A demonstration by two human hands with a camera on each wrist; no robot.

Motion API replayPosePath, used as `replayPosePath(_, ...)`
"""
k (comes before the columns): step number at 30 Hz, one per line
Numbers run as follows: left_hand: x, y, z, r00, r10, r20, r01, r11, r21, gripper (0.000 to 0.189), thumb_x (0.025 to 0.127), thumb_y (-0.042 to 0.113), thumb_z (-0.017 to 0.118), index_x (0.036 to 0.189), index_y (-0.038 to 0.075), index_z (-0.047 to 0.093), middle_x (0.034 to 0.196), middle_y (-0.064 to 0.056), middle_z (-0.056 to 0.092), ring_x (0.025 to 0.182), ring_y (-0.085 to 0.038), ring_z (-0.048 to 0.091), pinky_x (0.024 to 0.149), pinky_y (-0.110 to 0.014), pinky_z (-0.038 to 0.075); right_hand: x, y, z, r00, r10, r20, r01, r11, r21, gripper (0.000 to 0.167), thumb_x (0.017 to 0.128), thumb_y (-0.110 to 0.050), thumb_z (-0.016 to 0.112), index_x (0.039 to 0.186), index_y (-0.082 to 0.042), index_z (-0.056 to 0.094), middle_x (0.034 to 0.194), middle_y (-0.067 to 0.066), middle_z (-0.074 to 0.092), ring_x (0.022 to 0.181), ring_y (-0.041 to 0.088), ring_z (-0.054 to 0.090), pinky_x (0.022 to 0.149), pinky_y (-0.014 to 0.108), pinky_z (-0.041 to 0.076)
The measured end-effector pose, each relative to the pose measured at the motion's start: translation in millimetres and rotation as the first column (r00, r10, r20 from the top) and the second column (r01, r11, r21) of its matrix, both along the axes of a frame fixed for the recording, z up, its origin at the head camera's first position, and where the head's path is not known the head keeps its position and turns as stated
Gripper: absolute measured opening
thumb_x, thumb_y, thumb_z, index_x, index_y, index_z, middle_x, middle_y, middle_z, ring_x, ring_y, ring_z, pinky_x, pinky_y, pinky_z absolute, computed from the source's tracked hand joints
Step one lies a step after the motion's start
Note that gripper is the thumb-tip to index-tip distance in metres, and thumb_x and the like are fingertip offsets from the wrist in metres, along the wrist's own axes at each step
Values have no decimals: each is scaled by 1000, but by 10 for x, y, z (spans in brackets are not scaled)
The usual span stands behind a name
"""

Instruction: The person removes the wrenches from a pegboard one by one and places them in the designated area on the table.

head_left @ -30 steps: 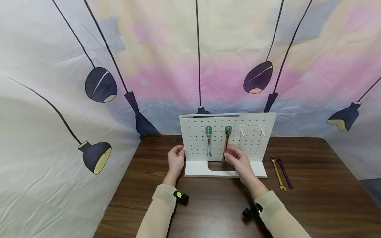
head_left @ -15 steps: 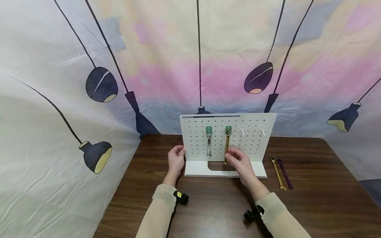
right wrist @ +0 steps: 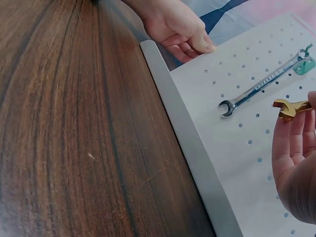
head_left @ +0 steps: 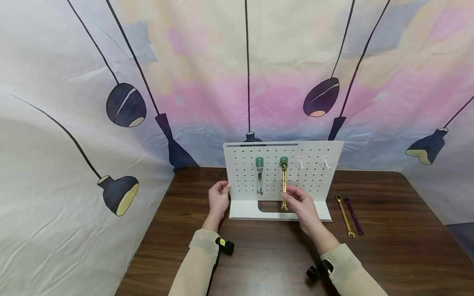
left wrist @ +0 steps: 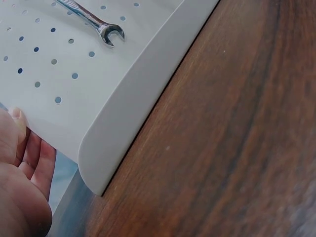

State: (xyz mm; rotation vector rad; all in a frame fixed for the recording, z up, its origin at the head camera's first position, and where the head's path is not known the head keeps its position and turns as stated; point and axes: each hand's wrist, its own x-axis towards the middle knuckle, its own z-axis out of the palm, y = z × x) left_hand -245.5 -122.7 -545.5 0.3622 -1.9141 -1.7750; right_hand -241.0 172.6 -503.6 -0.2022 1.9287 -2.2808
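A white pegboard [head_left: 240, 176] stands upright on its base. My left hand [head_left: 219, 199] grips its left edge, thumb on the front face and fingers behind, as the left wrist view also shows. My right hand [head_left: 301, 207] pinches the lower shaft of a gold combination wrench [head_left: 284, 181] between thumb and fingers. The ring end of this wrench is at the second green hook [head_left: 283, 160], and its open end [right wrist: 286, 109] points down, tilted out from the board. A silver combination wrench [head_left: 259, 181] hangs from the first green hook [head_left: 259, 161], left of it.
Two white hooks, a nearer one [head_left: 301, 163] and a farther one [head_left: 326, 163], stick out on the board's right half. Another gold wrench [head_left: 345, 217] and a purple wrench [head_left: 354, 216] lie on the wooden table [head_left: 400, 230] right of the stand. A printed cloth [head_left: 207, 82] hangs behind.
The gold wrench's lower end has swung right and outward, so it now hangs nearly straight instead of slanting left. My right hand shifted slightly with it; the left hand stayed put.
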Motion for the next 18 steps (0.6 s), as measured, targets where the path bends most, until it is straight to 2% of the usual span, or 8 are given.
replayPosePath(6, -5, -2, -1, 1000, -4, 5, 4, 1000, -8, 6, 103, -1, 69, 98, 0, 72, 90, -9, 69, 81, -19, 62, 73, -26, 53, 42, 33, 58, 1000, 3, 3, -3, 1000, 7, 23, 101, -5, 72, 123, -1, 66, 101, 0, 63, 81, 8, 56, 67, 21, 51)
replayPosePath(18, -4, -7, 7, 999, -6, 32, 6, 1000, -18, 6, 104, 1, 68, 103, -3, 72, 94, -11, 71, 84, -18, 64, 75, -26, 53, 40, 86, 74, 999, 48, -2, -48, 997, 60, 36, 104, -5, 69, 135, 10, 58, 108, 4, 64, 88, 11, 62, 75, 24, 57)
